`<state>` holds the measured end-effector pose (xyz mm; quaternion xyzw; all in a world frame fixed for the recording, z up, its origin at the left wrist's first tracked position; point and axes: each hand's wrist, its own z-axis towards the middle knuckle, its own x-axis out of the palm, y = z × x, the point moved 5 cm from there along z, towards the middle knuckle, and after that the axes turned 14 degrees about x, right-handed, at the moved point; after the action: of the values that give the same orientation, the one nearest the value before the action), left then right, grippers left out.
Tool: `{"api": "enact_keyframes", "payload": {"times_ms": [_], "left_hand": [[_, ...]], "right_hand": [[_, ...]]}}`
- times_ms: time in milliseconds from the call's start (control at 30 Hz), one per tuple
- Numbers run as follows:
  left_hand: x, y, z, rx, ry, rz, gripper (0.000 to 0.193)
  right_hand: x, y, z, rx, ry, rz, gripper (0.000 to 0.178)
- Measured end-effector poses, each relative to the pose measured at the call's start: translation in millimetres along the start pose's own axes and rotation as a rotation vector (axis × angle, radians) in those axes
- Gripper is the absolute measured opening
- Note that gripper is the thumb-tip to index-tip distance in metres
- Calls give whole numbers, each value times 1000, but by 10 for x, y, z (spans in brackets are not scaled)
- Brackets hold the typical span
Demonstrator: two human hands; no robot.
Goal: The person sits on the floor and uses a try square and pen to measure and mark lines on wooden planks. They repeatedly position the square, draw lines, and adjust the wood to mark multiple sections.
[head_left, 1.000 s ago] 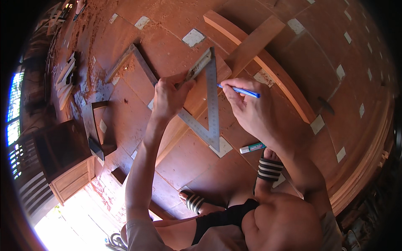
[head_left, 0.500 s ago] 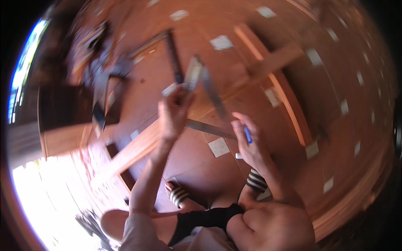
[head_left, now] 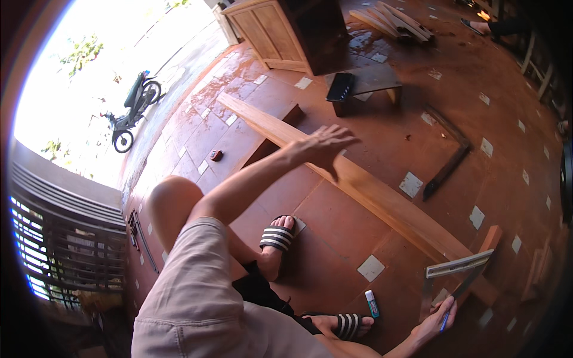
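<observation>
My left hand (head_left: 328, 145) is stretched out with fingers spread, holding nothing, over a long wooden board (head_left: 364, 185). The board runs from upper left to lower right, raised on wooden pieces. At the lower right my right hand (head_left: 436, 325) is closed on a metal carpenter's square (head_left: 459, 264), which has a pale bar and thin blades. A blue pen (head_left: 444, 321) is held in the same hand. The square is over the board's near right end; whether it touches the wood I cannot tell. A small tube with a white cap (head_left: 372, 304) stands on the floor by my right foot.
A dark L-shaped piece (head_left: 456, 158) lies beyond the board. A black phone-like device (head_left: 340, 88) sits at a low bench (head_left: 379, 80). A tape measure (head_left: 216, 155) rests on the tiles. Farther off are a wooden cabinet (head_left: 262, 33), stacked wood (head_left: 394, 22), a motorbike (head_left: 136, 107) and another person's foot (head_left: 477, 25).
My view has swung left. My left hand has let go of the square and reaches out, fingers spread. The square is now in my right hand, together with the blue pen.
</observation>
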<state>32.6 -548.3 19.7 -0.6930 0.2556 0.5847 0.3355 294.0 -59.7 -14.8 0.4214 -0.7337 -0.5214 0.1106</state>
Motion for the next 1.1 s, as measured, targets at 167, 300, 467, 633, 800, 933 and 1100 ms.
{"api": "enact_keyframes", "payload": {"times_ms": [167,300,467,633,800,933,1100], "left_hand": [[179,622,-614,-76,108,90,123],[227,605,-588,-164,173,85,112],[291,404,-235,-38,210,-9,106],[302,378,-80,-100,355,-110,94],[313,246,64,-60,354,-95,72],[333,-199,431,117,205,-111,71],[480,-1056,1234,192,93,-227,71]], "right_hand": [[21,-52,89,32,-2,99,20],[-188,-49,126,-113,-96,163,25],[-601,-72,199,-65,-198,250,24],[-888,-210,217,-16,-346,190,22],[-954,-283,209,17,-374,232,21],[-995,-216,259,-8,-384,281,22],[-1079,-63,386,-156,-375,249,24]]}}
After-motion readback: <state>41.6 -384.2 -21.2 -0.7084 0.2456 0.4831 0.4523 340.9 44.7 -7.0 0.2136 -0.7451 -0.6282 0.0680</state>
